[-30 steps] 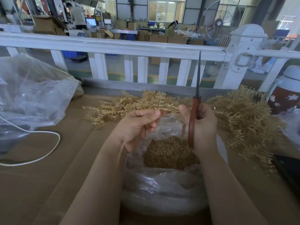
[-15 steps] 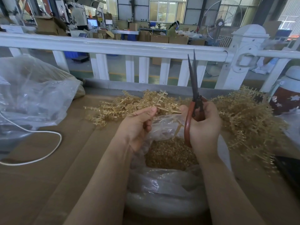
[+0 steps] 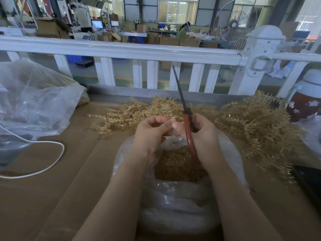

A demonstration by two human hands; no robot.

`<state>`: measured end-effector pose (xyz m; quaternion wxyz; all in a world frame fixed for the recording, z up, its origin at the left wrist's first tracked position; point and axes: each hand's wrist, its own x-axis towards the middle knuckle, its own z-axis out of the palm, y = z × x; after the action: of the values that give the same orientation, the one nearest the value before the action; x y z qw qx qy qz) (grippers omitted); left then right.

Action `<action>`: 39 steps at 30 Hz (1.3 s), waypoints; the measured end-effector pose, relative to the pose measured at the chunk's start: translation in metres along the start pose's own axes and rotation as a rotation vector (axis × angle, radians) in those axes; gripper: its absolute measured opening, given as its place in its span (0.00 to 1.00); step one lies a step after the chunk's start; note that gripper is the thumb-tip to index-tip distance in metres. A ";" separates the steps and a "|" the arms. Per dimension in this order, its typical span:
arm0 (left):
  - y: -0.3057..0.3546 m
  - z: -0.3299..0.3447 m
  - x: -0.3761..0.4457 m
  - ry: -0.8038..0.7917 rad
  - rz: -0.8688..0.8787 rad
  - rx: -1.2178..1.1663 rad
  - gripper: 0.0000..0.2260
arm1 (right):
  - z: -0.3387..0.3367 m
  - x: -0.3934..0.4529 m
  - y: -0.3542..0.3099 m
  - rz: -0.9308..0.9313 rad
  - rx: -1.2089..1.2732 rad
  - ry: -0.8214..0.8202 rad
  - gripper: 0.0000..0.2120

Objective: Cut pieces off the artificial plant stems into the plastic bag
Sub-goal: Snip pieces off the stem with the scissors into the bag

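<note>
My left hand (image 3: 152,132) pinches a thin golden stem (image 3: 174,118) between thumb and fingers, above the open clear plastic bag (image 3: 175,204). The bag holds a heap of golden cut pieces (image 3: 177,164). My right hand (image 3: 203,136) grips red-handled scissors (image 3: 188,134); their dark blades are together and point up and slightly left. The hands almost touch at the stem. A pile of golden artificial plant stems (image 3: 251,126) spreads across the table behind the bag.
A large crumpled clear bag (image 3: 33,101) and a white cable (image 3: 43,167) lie at left. A white railing (image 3: 121,51) runs along the table's far edge. A brown and white jar (image 3: 305,103) stands at right, with a dark object (image 3: 311,181) below it.
The scissor blades, apart half a second ago, have come together and tilted left. The branched stem in my left hand is now a short thin piece. Both hands have drawn closer.
</note>
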<state>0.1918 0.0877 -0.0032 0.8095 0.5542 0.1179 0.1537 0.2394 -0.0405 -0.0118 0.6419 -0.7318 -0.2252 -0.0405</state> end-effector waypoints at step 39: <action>0.005 -0.016 0.004 -0.190 -0.014 0.084 0.03 | -0.004 0.004 0.005 0.010 0.141 -0.043 0.12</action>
<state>0.1893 0.1052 -0.0045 0.7943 0.5988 0.0507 0.0896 0.2458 -0.0432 -0.0140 0.6873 -0.6865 -0.2374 -0.0055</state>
